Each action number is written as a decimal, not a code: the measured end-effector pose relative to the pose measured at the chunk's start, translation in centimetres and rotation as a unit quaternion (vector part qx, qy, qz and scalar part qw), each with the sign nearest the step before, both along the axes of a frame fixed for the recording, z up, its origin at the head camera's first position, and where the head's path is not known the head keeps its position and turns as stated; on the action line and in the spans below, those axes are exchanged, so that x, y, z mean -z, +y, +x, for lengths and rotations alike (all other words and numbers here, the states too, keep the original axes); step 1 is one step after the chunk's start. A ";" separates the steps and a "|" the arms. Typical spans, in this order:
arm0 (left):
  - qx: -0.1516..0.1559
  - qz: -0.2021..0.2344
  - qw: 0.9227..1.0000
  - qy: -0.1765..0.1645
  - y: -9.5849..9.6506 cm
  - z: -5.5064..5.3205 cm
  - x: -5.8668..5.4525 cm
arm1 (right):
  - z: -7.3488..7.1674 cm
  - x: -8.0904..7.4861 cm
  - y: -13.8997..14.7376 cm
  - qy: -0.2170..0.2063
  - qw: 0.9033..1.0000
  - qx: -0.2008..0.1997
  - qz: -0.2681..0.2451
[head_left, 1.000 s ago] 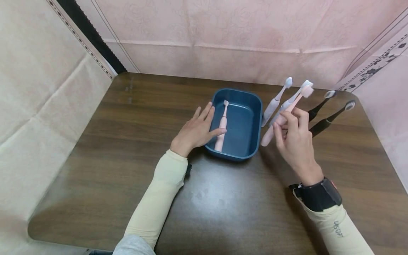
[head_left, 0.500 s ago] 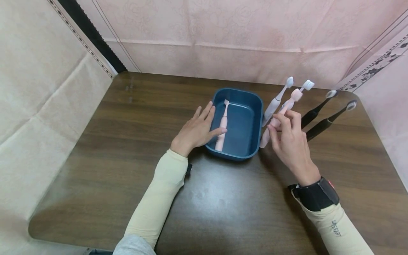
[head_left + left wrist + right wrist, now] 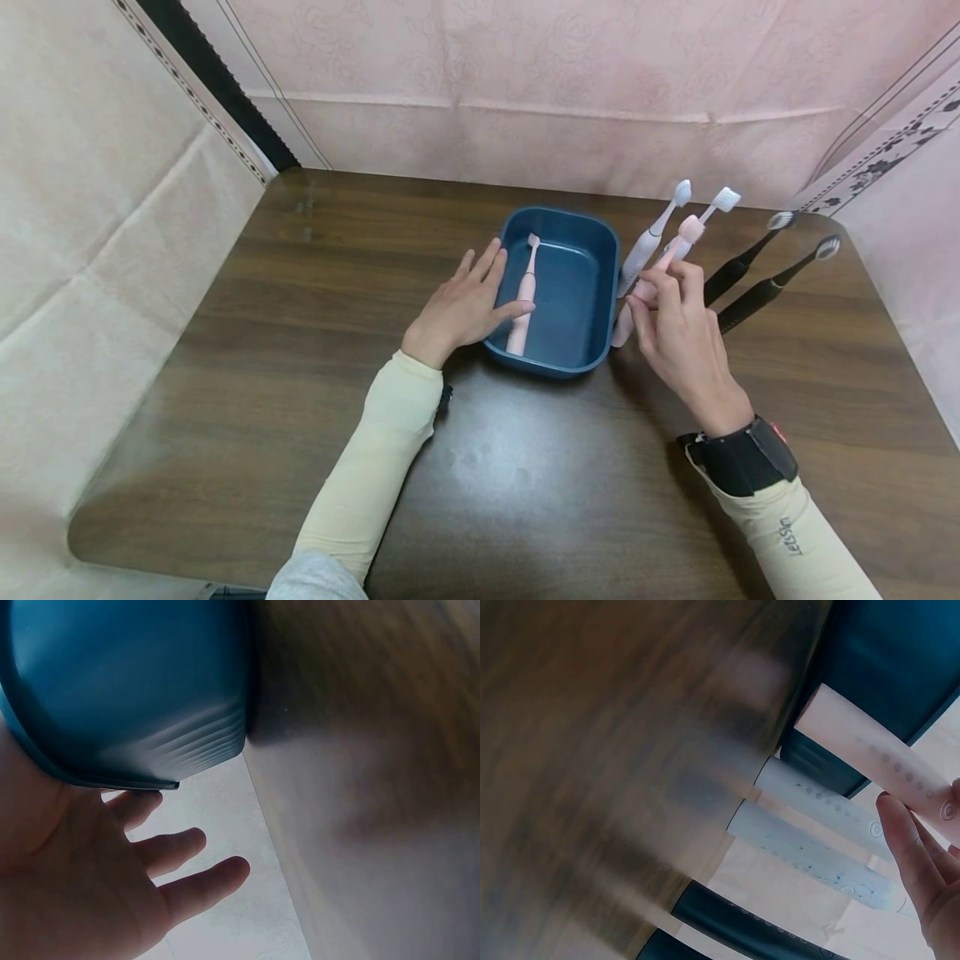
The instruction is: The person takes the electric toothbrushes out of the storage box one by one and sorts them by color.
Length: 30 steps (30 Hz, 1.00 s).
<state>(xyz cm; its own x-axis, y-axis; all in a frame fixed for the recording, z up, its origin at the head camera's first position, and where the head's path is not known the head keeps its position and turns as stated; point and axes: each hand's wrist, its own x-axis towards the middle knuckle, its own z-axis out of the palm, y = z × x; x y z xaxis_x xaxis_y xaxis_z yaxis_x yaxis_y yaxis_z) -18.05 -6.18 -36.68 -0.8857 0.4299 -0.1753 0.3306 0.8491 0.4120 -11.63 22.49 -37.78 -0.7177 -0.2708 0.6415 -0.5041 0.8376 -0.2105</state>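
Note:
My left hand (image 3: 467, 304) rests against the left rim of a blue plastic bin (image 3: 576, 372), fingers stretched along the outside and thumb reaching over the edge. Inside the bin lies a pink electric toothbrush (image 3: 524, 292), its head toward the far side. Just right of the bin, my right hand (image 3: 686, 346) pinches a second pink electric toothbrush (image 3: 877, 750) between thumb and fingertips. Its handle bottom sits close beside the bin's wall, and its head leans up and right. In the right wrist view the handle shows a column of small dots and a round button.
Two pale electric toothbrushes, one (image 3: 640, 257) near the bin and one (image 3: 725, 200) behind the held brush, stand upright on the brown table (image 3: 300, 400). Two black electric toothbrushes (image 3: 726, 277) stand farther right. Pink cloth (image 3: 570, 67) hangs behind the table.
My right hand has shifted left and slightly down with the pink toothbrush, exposing more of the black brushes and one pale brush's head. The left hand and bin have stayed put.

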 end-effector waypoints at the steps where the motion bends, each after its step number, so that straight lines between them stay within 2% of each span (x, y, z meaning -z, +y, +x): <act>1: 0.000 0.000 1.000 -0.001 0.0 0.0 0.0 | 0.0 0.0 0.0 0.002 1.000 0.000 0.000; 8: -0.002 -0.003 1.000 0.002 0.1 -0.1 0.0 | 0.1 0.0 0.0 0.002 1.000 0.004 -0.006; 21: -0.001 -0.003 1.000 0.001 0.0 -0.1 -0.2 | 0.8 -0.2 -0.2 -0.042 0.999 0.018 0.015; 30: 0.007 -0.003 1.000 -0.002 -0.1 0.0 0.0 | 0.9 0.0 -0.1 -0.033 0.998 0.033 0.033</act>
<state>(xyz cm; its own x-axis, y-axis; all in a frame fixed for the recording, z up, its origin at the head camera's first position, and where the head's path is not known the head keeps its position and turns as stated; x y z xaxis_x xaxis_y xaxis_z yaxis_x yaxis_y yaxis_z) -18.10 -6.29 -36.66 -0.8787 0.4412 -0.1822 0.3406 0.8469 0.4084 -10.71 22.39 -37.80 -0.7755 -0.2614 0.5748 -0.4341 0.8817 -0.1847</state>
